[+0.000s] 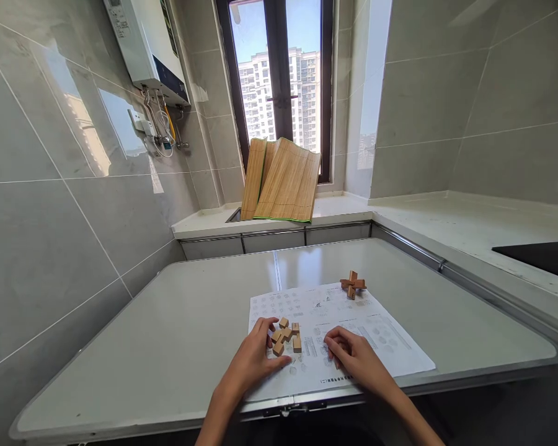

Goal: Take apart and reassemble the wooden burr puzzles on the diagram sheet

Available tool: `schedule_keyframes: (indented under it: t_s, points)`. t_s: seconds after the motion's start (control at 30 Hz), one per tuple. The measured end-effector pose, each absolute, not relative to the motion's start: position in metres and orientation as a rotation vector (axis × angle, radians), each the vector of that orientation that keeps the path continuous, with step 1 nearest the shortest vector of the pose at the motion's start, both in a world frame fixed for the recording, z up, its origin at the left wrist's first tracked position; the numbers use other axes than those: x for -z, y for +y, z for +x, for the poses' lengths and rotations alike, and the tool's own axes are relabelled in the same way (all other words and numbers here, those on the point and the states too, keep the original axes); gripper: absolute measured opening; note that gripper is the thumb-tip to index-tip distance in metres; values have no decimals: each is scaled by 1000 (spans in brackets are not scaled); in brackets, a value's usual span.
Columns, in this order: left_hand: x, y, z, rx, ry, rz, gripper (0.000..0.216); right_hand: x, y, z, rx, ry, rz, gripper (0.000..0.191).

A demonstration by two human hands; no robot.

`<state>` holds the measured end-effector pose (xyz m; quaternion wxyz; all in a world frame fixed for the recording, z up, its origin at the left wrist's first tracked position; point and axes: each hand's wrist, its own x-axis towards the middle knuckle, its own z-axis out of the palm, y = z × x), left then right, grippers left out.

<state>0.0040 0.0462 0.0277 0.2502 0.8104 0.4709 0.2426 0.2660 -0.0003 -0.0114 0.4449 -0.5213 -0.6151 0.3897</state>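
Note:
My left hand (259,354) lies on a printed paper sheet (376,362), thumb and fingers apart around the left side of a small group of light wooden puzzle blocks (286,334). Its fingertips are beside the leftmost blocks; whether they touch is hard to tell. The pieces are small and notched or cubic, grouped closely together. To the right, my right hand (353,354) rests on the sheet with its fingers curled together, and nothing shows in them. At the sheet's far right corner sits a darker wooden cross-shaped burr puzzle (352,284), its bars interlocked.
The sheet lies on a pale folding table (167,347) with a seam and a metal front latch (286,410). Behind it, a bamboo mat (288,179) leans by the window on a white counter (446,214). A water heater (149,43) hangs at left.

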Motion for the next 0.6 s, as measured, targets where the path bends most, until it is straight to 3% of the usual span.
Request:
schedule_keyframes:
  t_s: [0.4, 0.6]
  points:
    - [-32, 42, 11, -634, 1247, 2206, 75, 13, 0, 268, -962, -1524, -1277, 41]
    - [-30, 54, 12, -631, 1233, 2207, 92, 12, 0, 268, -965, -1520, -1273, 42]
